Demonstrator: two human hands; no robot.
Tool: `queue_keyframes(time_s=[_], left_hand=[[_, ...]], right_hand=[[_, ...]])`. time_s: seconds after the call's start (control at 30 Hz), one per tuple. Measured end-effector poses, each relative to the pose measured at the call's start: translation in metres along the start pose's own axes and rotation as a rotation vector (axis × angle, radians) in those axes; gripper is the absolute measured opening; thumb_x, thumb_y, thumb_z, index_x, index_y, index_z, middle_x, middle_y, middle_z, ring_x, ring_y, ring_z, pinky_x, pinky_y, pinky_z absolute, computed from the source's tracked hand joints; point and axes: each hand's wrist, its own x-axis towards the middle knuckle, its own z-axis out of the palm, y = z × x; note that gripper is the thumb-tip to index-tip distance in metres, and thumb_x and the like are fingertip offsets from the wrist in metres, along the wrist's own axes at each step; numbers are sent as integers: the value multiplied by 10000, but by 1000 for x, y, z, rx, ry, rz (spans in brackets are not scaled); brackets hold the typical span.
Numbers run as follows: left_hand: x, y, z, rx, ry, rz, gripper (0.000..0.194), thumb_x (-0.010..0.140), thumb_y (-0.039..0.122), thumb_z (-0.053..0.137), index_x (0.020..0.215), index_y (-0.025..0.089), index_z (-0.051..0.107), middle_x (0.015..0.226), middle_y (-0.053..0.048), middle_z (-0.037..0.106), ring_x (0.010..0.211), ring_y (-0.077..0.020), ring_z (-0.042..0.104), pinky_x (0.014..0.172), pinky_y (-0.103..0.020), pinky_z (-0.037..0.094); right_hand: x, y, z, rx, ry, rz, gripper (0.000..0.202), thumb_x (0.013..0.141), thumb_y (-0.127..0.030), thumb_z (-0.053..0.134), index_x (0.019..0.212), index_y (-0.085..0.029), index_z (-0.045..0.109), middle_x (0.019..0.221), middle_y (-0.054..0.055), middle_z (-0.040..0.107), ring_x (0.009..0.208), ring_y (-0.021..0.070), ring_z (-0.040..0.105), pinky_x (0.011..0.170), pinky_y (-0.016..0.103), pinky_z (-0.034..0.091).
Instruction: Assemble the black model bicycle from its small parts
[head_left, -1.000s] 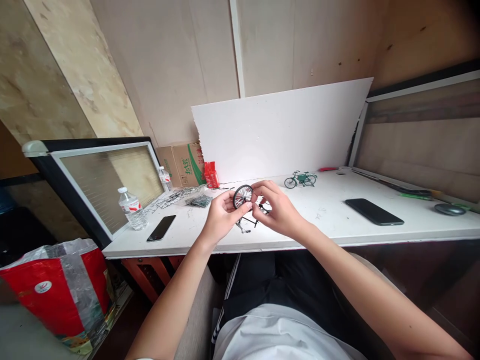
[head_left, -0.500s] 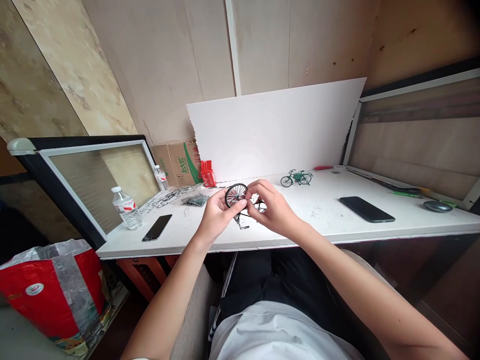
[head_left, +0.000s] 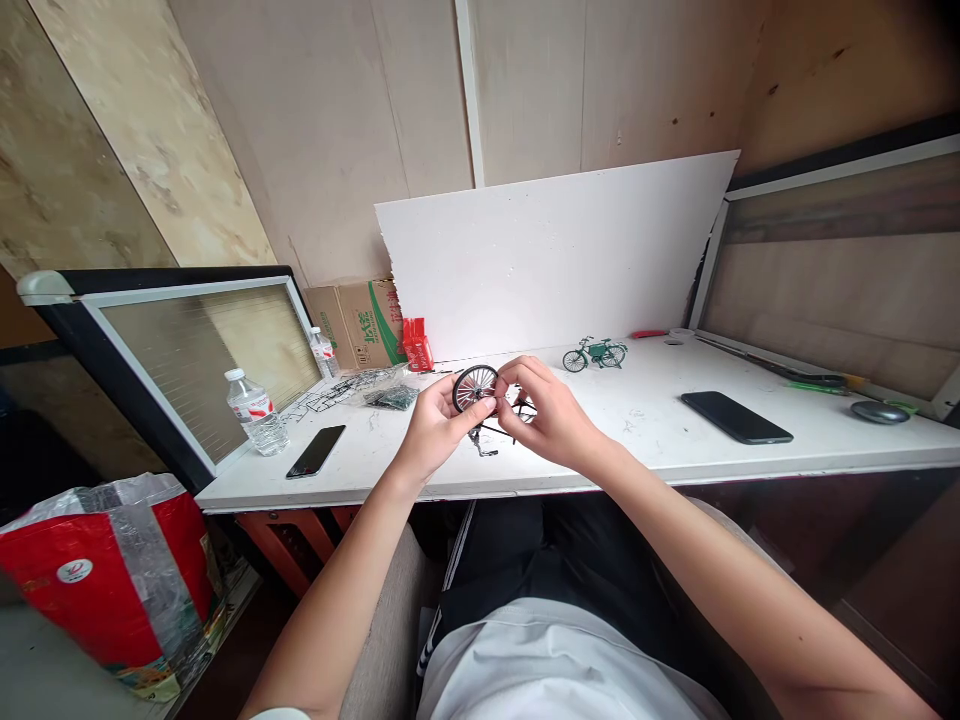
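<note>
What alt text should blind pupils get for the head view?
A person's left hand holds a small black spoked wheel above a white table, the right hand at its edge. Behind, a green model bicycle stands before a white board.

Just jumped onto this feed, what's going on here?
A person at a white table grips a small black-rimmed wheel in the left hand. The right hand has its fingertips pinched at the wheel's edge; what they pinch is hidden. Thin dark parts show below the hands. A green model bicycle stands farther back.
</note>
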Motion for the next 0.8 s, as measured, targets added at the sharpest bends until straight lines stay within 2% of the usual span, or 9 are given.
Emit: queue_keyframes(time_s=[0.8], left_hand=[[1, -3, -3, 46, -5, -8, 356, 840, 381, 827, 1094, 147, 739, 1064, -88, 761, 988, -217, 688, 879, -308, 546]], right_hand=[[0, 1, -2, 53, 17, 11, 166, 887, -124, 660, 986, -253, 629, 1100, 76, 647, 1039, 249, 606, 738, 364, 550]])
